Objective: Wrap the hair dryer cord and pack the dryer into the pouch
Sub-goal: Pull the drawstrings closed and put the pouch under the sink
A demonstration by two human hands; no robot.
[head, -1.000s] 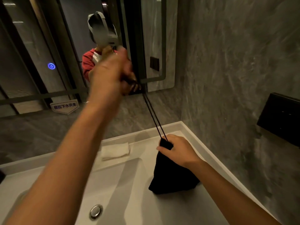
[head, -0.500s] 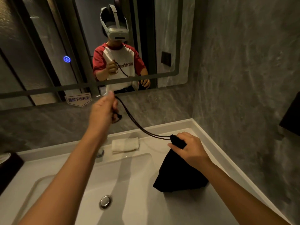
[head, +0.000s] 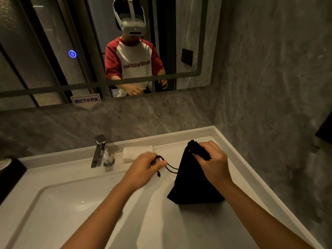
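Note:
A black fabric pouch [head: 190,184] stands bulging on the right side of the white counter [head: 239,169], its mouth cinched at the top. My right hand [head: 213,162] grips the gathered neck of the pouch. My left hand [head: 143,168], just left of the pouch, pinches the black drawstring [head: 170,168], which runs slack from my fingers to the pouch neck. The hair dryer and its cord are not visible; whatever fills the pouch is hidden.
A chrome faucet [head: 100,151] stands behind the sink basin [head: 71,209]. A folded white towel [head: 137,152] lies at the back of the counter. A dark object [head: 9,177] sits at the far left. Mirror above, grey wall close on the right.
My left hand has come down from high near the mirror to counter level beside the pouch. The drawstring, taut before, now hangs slack and short. My right hand stays on the pouch neck.

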